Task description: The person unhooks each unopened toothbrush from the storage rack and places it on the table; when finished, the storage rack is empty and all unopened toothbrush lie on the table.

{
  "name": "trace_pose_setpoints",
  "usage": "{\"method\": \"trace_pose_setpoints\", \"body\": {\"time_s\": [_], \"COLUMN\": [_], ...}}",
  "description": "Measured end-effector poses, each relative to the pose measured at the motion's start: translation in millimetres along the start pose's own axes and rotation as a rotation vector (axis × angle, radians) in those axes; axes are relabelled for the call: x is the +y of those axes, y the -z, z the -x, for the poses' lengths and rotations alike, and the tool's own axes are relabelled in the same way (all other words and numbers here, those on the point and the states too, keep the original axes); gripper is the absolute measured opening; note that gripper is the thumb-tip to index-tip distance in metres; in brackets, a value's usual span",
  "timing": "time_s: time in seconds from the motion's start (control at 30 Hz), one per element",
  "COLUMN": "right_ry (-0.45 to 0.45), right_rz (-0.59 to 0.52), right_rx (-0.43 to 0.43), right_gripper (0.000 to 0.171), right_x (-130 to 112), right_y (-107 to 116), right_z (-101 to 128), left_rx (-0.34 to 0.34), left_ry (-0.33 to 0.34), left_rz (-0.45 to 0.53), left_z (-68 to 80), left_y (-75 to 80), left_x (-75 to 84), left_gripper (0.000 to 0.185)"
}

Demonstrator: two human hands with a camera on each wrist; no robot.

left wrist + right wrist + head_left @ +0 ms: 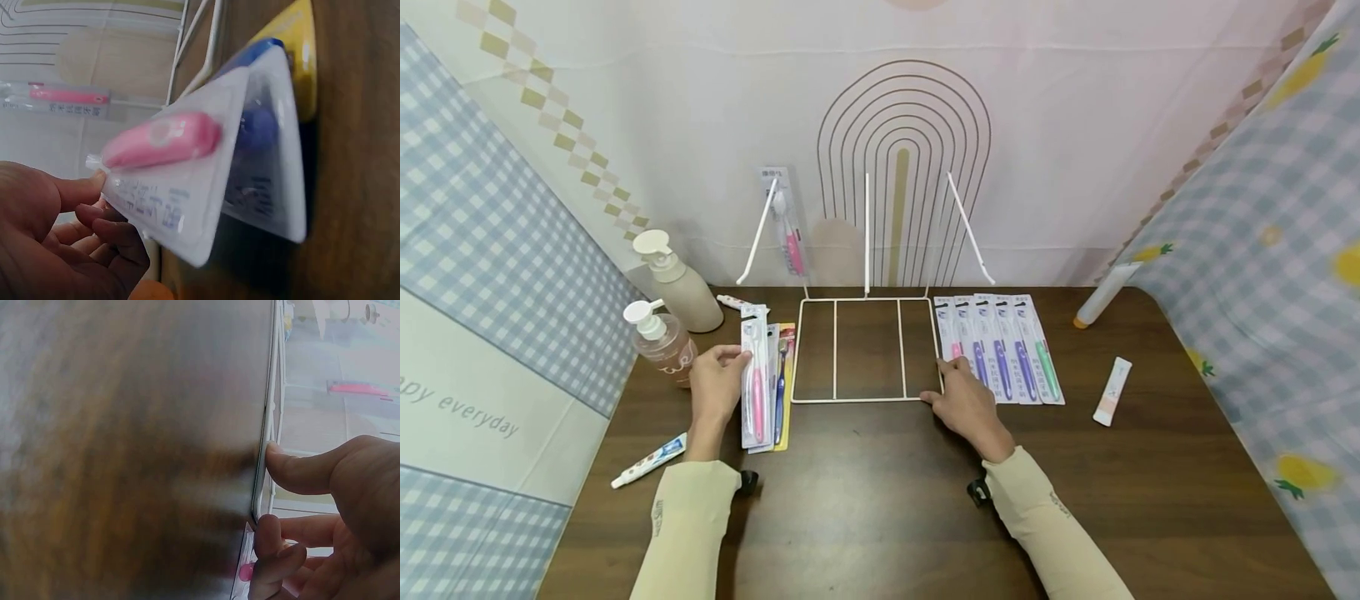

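Observation:
My left hand (717,385) pinches the edge of a packaged pink toothbrush (757,387) between thumb and fingers. In the left wrist view that pack (181,162) is tilted up in front of a pack with a blue handle (256,128) and a yellow-backed pack (300,62). A white wire display rack (857,401) stands at the centre, with three prongs pointing up and forward. My right hand (966,404) holds its front right corner, thumb on the front wire and fingers by the side wire. One packaged pink toothbrush (792,233) hangs on the left prong.
Right of the rack lies a row of several packaged toothbrushes (1003,358). Farther right are a white tube (1105,296) and a small tube (1112,392). Two pump bottles (688,292) stand at the left, with a toothpaste tube (651,460) nearer the front. A curtain (700,108) hangs behind.

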State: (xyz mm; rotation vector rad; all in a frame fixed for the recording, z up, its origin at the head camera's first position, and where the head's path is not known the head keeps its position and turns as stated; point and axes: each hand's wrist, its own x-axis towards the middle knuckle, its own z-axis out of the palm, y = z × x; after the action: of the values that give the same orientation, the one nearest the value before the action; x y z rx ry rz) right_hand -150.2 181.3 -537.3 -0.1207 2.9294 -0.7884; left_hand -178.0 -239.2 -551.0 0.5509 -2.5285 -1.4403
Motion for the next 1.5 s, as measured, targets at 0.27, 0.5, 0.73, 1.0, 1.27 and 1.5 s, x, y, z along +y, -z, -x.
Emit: {"method": "trace_pose_setpoints", "body": {"time_s": [0.27,0.5,0.73,1.0,1.27,1.5], "right_ry": [-0.029,-0.009,-0.003,-0.014,0.004,0.005], "right_rz": [-0.020,-0.036,-0.013,-0.007,-0.001,-0.013], "right_rx": [-0.019,-0.001,0.006,-0.014,0.007,0.009], "right_gripper": [0.078,0.081,0.083,0.082,0.078,0.081], "right_x": [-12.8,3.4,13.6,5.1,-3.3,8.7], "right_y": [10.8,-1.8,-11.0,-4.5,0.8,-7.9], "right_z": [6.6,-2.5,-7.7,-4.0,2.2,-5.0], "left_rx": [0.000,-0.017,-0.051,-0.066,-0.018,-0.002], "left_ry": [-0.008,-0.005,0.015,0.017,-0.035,-0.069], "left_rz": [-0.068,-0.082,-0.126,-0.175,-0.208,-0.250], "left_z": [7.3,13.8,27.3,30.0,15.6,16.4], "left_y": [2.1,6.9,15.3,14.9,4.9,3.1], "left_x": [-11.2,-3.5,24.7,26.2,-2.5,-7.4], "left_gripper": [0.035,0.035,0.035,0.035,0.034,0.033]}}
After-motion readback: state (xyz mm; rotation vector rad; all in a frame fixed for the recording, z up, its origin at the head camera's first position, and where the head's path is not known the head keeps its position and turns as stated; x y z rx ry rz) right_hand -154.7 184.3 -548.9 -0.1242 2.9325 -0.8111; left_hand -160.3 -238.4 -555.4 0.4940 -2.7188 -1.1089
